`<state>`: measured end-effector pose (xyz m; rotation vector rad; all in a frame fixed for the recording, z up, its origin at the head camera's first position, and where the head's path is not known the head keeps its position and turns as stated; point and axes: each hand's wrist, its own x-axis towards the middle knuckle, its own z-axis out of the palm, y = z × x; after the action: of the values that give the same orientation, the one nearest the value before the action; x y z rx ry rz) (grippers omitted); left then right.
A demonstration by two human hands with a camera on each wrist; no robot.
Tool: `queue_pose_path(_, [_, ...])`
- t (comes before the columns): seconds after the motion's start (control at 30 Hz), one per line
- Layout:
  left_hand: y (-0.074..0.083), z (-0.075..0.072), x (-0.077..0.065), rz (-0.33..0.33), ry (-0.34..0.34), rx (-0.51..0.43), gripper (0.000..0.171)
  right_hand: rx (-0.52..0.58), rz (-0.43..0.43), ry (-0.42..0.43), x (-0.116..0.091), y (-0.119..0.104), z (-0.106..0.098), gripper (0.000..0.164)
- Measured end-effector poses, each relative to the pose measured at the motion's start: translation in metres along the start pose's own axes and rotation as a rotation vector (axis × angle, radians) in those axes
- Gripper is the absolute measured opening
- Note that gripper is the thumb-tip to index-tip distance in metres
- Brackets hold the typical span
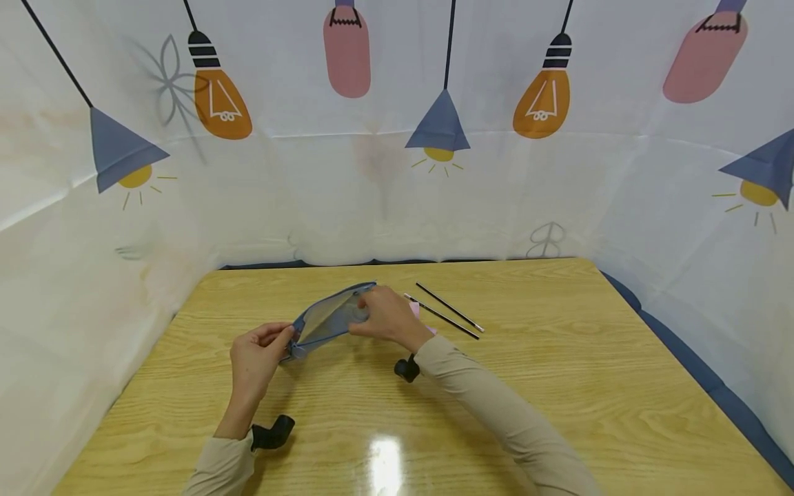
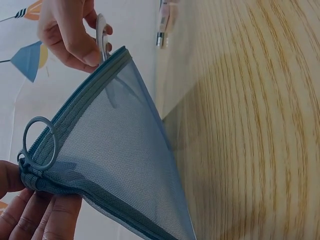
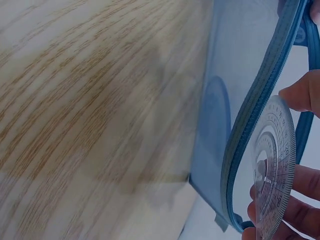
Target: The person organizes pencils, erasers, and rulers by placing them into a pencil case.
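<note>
A blue mesh zip pouch (image 1: 329,318) is held above the table, its zipper undone and its mouth spread. My left hand (image 1: 256,355) pinches the pouch's end beside the ring-shaped zipper pull (image 2: 41,144). With thumb and fingers, my right hand (image 1: 391,317) grips a clear protractor (image 3: 276,165) by its edge, at the mouth of the pouch. In the left wrist view, part of the protractor shows through the mesh. Whether anything else lies inside the pouch, I cannot tell.
Two dark pencils (image 1: 449,307) lie on the wooden table (image 1: 533,399) right of the right hand. A pink item (image 1: 414,308), partly hidden by that hand, lies near them. A patterned white cloth (image 1: 372,193) surrounds the table's back and sides.
</note>
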<state>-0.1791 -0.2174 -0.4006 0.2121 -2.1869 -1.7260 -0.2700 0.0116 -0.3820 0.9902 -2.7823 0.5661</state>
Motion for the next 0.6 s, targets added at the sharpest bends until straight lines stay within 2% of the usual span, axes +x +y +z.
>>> queue_pose_path(0.27, [0.001, 0.0, -0.002, 0.004, 0.001, -0.01, 0.022, 0.02, 0.004, -0.037, 0.007, -0.003, 0.005, 0.038])
queue_pose_path(0.6, [0.001, 0.0, -0.001, 0.022, 0.011, 0.008, 0.019, 0.024, -0.025, -0.13, 0.015, -0.003, 0.008, 0.038])
